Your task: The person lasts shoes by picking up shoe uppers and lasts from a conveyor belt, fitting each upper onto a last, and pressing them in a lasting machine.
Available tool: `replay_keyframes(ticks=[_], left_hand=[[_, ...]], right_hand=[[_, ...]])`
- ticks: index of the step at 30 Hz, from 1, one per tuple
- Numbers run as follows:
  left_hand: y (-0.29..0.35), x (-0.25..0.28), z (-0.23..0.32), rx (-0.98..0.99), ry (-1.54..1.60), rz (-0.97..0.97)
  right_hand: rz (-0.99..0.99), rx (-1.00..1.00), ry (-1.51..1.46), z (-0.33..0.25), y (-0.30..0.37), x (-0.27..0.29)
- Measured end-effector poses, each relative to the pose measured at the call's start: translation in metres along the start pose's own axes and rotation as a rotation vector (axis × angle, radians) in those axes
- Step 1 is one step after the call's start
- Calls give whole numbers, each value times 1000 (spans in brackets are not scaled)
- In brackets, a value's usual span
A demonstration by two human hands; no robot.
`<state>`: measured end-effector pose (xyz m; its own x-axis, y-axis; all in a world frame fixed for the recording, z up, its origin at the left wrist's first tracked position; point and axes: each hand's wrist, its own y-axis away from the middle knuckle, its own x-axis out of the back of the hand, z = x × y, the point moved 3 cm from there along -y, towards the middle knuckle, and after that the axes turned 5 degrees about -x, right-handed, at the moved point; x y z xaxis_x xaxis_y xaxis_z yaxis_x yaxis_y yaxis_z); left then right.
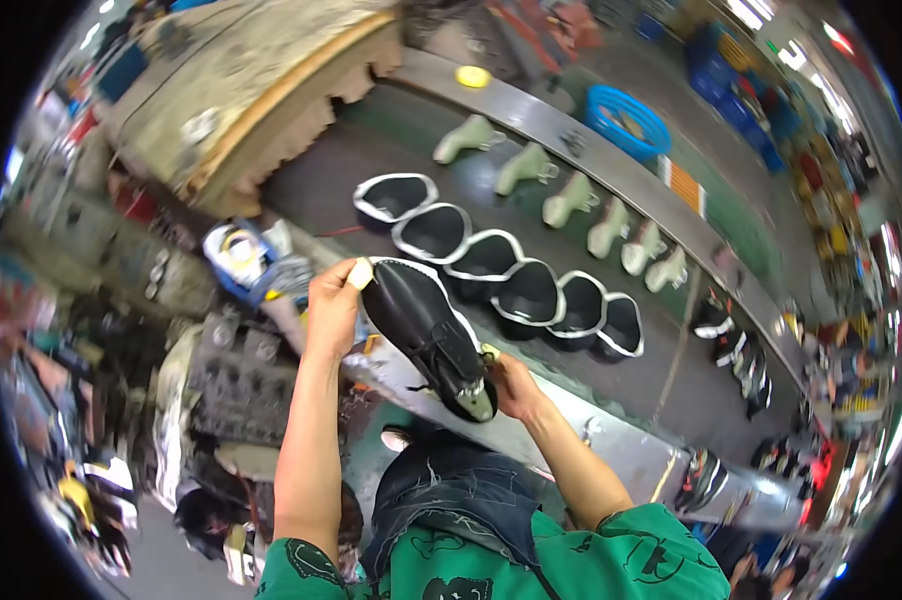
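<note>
Between my two hands, above the near edge of the work line, is a black shoe (411,308) with laces and a white edge along its right side. A pale green last shows in its opening, at the end nearest me. My left hand (332,310) is closed on the far end, with a pale yellow cover on a fingertip. My right hand (513,386) grips the right side close to the opening, and its fingers are partly hidden. Just beyond lie several black, cup-like pieces (486,256) with white rims, set in a slanting row.
Several pale green shoe lasts (569,200) stand in a row farther back on the dark belt (311,180). Past the metal rail (531,110) sits a blue basket (626,120). A yellow disc (473,76) rests on that rail. More shoes (739,350) lie at the right.
</note>
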<state>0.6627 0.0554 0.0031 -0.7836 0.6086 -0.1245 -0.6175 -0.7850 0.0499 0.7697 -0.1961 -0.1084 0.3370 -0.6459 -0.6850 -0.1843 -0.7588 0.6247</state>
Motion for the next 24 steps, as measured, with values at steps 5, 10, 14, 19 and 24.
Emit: replay_keyframes(ticks=[5, 10, 14, 19, 24], left_hand=[[89, 122, 66, -132, -301, 399], [204, 251, 93, -238, -14, 866], [301, 370, 118, -342, 174, 927], [394, 446, 103, -446, 520, 1097], [444, 494, 14, -240, 638, 1262]], right_hand=[[-282, 137, 686, 60, -18, -162], [-283, 260, 1003, 187, -8, -281], [-461, 175, 1002, 309, 1, -353], [-584, 88, 968, 424, -3, -435], [-536, -18, 834, 520, -47, -448]])
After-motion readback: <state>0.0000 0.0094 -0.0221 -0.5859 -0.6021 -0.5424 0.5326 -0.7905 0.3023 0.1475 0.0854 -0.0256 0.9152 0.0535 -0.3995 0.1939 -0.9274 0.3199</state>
